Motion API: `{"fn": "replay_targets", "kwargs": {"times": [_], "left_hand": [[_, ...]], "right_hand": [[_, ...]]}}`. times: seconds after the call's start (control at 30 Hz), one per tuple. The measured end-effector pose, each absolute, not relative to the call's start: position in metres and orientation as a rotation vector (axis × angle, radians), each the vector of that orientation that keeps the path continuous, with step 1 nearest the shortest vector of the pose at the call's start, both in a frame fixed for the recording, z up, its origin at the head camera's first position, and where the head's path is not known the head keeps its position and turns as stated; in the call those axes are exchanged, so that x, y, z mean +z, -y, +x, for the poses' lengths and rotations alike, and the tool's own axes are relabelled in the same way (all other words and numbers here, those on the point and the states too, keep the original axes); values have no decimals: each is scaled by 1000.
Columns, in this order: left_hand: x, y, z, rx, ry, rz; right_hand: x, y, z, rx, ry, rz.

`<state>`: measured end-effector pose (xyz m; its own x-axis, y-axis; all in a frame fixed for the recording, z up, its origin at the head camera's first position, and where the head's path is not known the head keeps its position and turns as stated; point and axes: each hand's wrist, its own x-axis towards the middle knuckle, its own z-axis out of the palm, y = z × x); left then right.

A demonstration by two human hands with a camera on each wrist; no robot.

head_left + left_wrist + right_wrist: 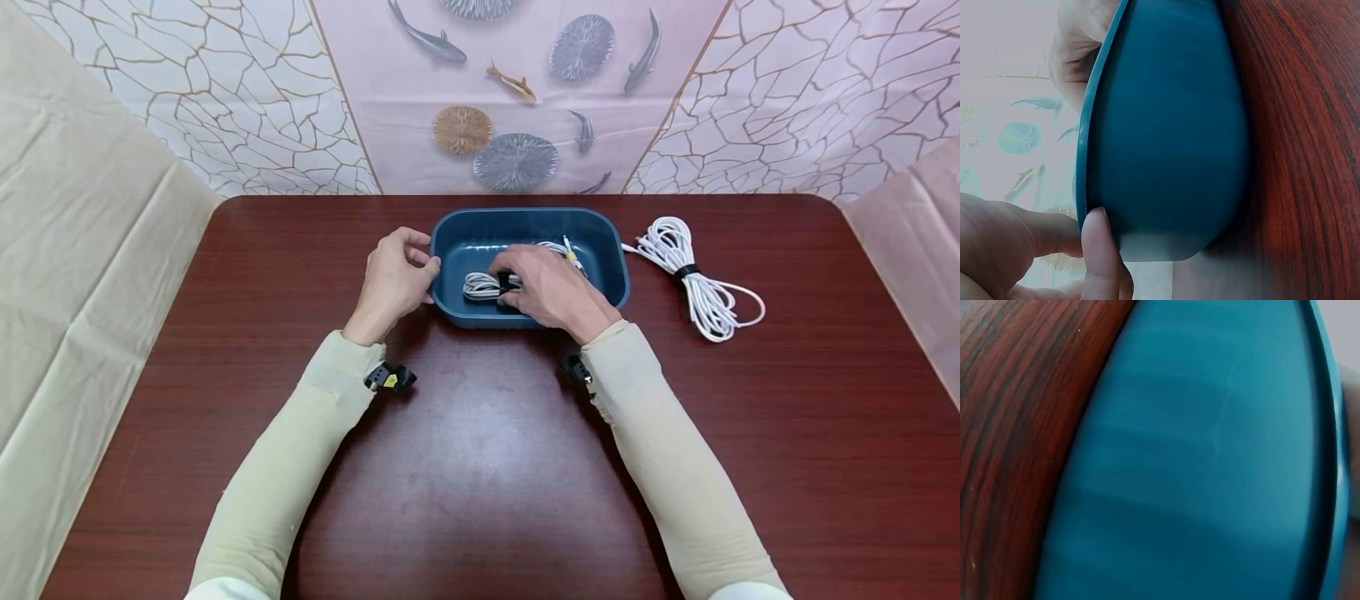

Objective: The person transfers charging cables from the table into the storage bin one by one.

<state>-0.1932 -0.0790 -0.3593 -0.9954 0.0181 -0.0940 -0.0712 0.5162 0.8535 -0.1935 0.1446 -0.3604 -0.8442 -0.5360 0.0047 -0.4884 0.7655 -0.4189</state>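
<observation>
A dark blue plastic bin [457, 316] stands near the table's back edge. At its left end my left hand [393, 279] grips the rim; the left wrist view shows a fingertip [1096, 234] against the outer wall and another finger partly behind the rim. Reaching over the front wall, my right hand [551, 287] holds a coiled white cable [480, 287] by its black strap, low inside the bin. Another cable with a yellow-marked plug [572, 255] lies at the bin's right, partly hidden by that hand. The bin's outer wall [1197, 444] fills most of the right wrist view.
Right of the bin, a larger white cable bundle [708, 296] with a black strap lies on the dark red wooden table [480, 467]. A patterned cloth backdrop [517, 100] rises behind the table, and a beige cloth [90, 275] hangs at the left.
</observation>
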Motion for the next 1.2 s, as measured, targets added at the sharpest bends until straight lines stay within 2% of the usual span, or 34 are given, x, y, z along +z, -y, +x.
{"fn": "replay_targets", "kwargs": {"times": [1.2], "left_hand": [[-358, 79, -192, 1505, -2654, -44]], "right_hand": [[-360, -142, -197, -557, -2788, -788]]}}
